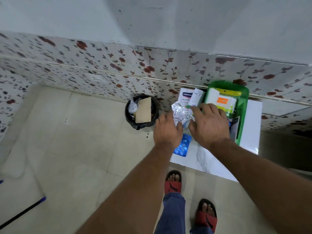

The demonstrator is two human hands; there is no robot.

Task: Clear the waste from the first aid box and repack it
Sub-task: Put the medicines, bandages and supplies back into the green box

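A green first aid box lies open on a small white table, with white packets and an orange-labelled pack inside. Left of it are a white plaster box, a small carton and a blue blister strip. My left hand grips a crumpled silver wrapper at the table's left edge. My right hand rests beside it, fingers spread, touching the wrapper's right side and partly covering the box.
A black bin lined with a bag stands on the tiled floor left of the table, holding cardboard and crumpled foil. The floral-tiled wall runs behind. A dark stick with a blue tip lies at lower left. My feet in red sandals stand below the table.
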